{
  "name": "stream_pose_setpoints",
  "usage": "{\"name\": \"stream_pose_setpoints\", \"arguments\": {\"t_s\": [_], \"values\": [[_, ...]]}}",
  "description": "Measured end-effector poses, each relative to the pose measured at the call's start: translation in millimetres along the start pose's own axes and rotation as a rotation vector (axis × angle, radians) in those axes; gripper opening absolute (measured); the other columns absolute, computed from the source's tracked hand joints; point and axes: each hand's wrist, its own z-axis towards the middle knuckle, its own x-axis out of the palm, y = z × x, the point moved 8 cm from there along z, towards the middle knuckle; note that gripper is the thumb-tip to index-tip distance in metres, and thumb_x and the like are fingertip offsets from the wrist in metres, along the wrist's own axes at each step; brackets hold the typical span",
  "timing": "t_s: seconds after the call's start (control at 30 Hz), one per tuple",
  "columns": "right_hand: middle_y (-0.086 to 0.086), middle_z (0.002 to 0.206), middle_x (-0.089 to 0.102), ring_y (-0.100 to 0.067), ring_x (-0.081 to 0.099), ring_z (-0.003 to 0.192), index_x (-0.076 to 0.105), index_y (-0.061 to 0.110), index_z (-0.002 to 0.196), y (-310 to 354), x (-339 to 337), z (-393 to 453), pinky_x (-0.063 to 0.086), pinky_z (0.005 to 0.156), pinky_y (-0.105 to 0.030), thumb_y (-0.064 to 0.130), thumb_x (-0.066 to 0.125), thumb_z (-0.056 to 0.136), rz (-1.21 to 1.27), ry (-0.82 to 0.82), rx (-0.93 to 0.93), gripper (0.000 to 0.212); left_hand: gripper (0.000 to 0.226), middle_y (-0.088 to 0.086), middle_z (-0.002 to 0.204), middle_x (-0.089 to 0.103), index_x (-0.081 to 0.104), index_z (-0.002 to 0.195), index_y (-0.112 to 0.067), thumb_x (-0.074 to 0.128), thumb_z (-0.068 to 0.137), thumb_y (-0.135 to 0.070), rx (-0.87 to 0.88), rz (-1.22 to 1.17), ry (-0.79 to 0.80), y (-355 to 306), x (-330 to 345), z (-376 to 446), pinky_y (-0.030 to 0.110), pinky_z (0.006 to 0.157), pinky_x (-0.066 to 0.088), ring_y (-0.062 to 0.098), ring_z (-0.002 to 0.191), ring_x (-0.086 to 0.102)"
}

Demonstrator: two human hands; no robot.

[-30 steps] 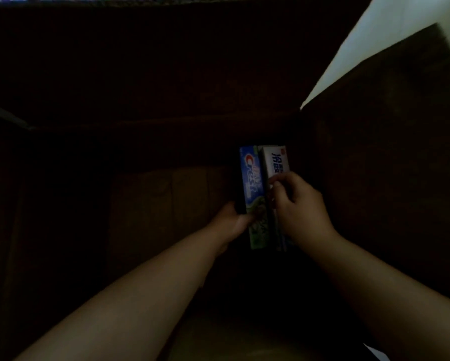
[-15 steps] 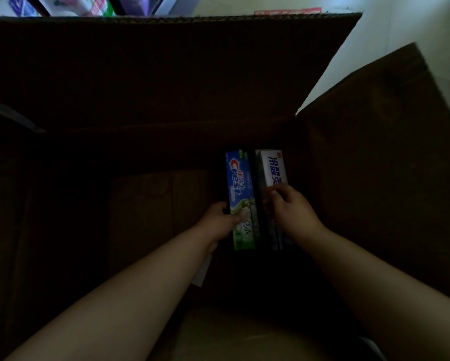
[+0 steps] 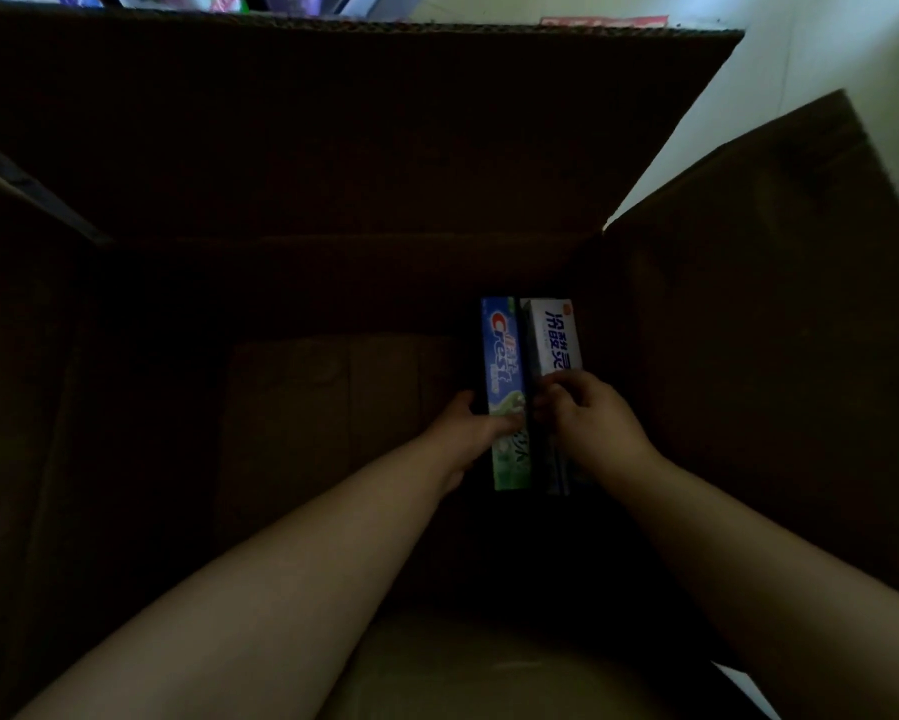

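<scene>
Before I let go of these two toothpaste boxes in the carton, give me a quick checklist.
1. Grip of left hand on Crest box: ok.
2. Grip of right hand on white box: ok.
3. Both boxes side by side and parallel: ok.
4. Boxes flat on the carton floor: cannot tell, too dark.
5. Bare floor to the left of the Crest box for more items: ok.

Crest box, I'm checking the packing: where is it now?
In the head view, the Crest box sits deep in the carton, right of centre, beside the white box, gripped by the left hand.
</scene>
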Motion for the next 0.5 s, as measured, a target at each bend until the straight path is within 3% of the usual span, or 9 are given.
{"name": "stream_pose_setpoints", "arguments": {"t_s": [0.1,0.17,0.27,0.37,0.5], "values": [[-0.007,0.112,0.063,-0.02,0.061,0.106,0.056,0.011,0.124,-1,-1,1,0.049,0.096,-0.038,0.018,0.039,0.102,0.032,-0.002,0.015,0.028,0.046,0.01,0.12,0.063,0.047,0.134,-0.011,0.062,0.091,-0.018,0.001,-0.134,0.055,0,13,-10,0.033,0.086,0.048,0.021,0.101,0.061],[-0.009,0.119,0.062,-0.021,0.059,0.111,0.056,0.013,0.123,-1,-3,1,0.048,0.099,-0.041,0.02,0.037,0.102,0.046,-0.015,0.016,0.029,0.029,0.003,0.108,0.067,0.053,0.124,-0.02,0.055,0.095,-0.021,0.02,-0.203,0.08,3,21,-15,0.035,0.09,0.05,0.018,0.098,0.064],[-0.005,0.116,0.061,-0.018,0.059,0.108,0.057,0.015,0.121,-1,-5,0,0.051,0.091,-0.036,0.022,0.035,0.103,0.087,-0.039,0.015,0.029,0.043,0.002,0.119,0.065,0.047,0.137,-0.026,0.056,0.095,-0.028,0.049,-0.202,0.091,5,23,-18,0.03,0.083,0.051,0.014,0.102,0.062],[-0.001,0.107,0.062,-0.015,0.06,0.102,0.057,0.017,0.117,1,-8,-2,0.048,0.077,-0.027,0.022,0.035,0.103,0.095,-0.053,-0.006,0.027,0.064,0.003,0.127,0.058,0.036,0.144,-0.022,0.066,0.088,-0.019,0.057,-0.166,0.012,3,14,-19,0.021,0.066,0.045,0.008,0.09,0.058],[-0.005,0.118,0.059,-0.019,0.058,0.109,0.055,0.017,0.122,2,-7,-8,0.048,0.083,-0.03,0.024,0.036,0.103,0.029,-0.009,-0.011,0.028,0.063,0.003,0.107,0.062,0.042,0.133,-0.009,0.073,0.078,-0.005,-0.017,-0.217,0.015,6,8,-20,0.027,0.068,0.05,0.014,0.086,0.061]]}}
